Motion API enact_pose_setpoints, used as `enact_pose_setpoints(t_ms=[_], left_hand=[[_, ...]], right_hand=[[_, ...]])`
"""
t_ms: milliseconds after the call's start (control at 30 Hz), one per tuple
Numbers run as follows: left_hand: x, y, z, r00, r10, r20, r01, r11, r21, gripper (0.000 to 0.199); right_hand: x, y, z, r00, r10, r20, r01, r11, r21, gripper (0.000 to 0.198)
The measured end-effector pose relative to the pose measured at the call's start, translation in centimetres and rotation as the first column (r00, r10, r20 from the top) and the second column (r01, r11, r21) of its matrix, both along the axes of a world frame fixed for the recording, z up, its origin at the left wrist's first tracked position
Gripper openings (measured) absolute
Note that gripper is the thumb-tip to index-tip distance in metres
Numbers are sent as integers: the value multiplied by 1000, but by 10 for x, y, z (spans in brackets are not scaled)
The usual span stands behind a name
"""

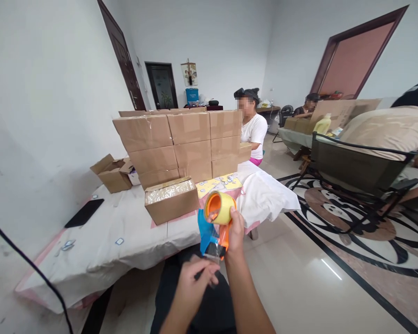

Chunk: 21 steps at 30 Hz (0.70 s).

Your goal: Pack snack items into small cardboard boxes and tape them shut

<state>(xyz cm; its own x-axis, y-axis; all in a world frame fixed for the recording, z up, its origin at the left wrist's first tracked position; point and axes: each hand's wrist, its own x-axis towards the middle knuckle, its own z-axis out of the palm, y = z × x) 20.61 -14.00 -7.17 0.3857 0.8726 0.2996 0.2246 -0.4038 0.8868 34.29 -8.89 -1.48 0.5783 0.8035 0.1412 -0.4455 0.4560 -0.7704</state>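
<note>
My right hand (236, 229) is wrapped around a blue and orange tape dispenser (206, 229) loaded with a yellowish tape roll (225, 207). Just below its cutting end, the fingers of my left hand (197, 273) are pinched together at the free end of the clear tape (214, 250). Both hands are above my lap, in front of the table edge. Past the dispenser, an open cardboard box (172, 204) stands on the table, with clear plastic wrapping (170, 191) showing at its top.
Stacked cardboard boxes (191, 127) rise behind the open box. On the white-covered table (139, 246) lie a black phone-like slab (84, 213) and small labels; another opened carton (113, 176) sits at left. One person (256, 127) is behind the stack, others at right near a chair (355, 162).
</note>
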Motion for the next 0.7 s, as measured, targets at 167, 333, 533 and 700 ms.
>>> enact_pose_setpoints(t_ms=[167, 333, 533, 700], left_hand=[[7, -13, 1, 990, 140, 9, -139, 989, -49, 33], [-13, -6, 21, 989, 145, 5, -141, 969, -205, 32], [-29, -2, 24, 987, 111, 116, -51, 903, -426, 30], [-48, -1, 37, 987, 109, 116, -36, 865, -501, 27]], right_hand=[[-25, 17, 8, 988, -35, -149, 13, 989, -147, 30], [-34, 30, 3, 998, 47, -36, -54, 976, -213, 26], [-22, 34, -13, 938, -22, 345, 80, 985, -155, 34], [-10, 37, -27, 698, -164, 698, 191, 981, 39, 43]])
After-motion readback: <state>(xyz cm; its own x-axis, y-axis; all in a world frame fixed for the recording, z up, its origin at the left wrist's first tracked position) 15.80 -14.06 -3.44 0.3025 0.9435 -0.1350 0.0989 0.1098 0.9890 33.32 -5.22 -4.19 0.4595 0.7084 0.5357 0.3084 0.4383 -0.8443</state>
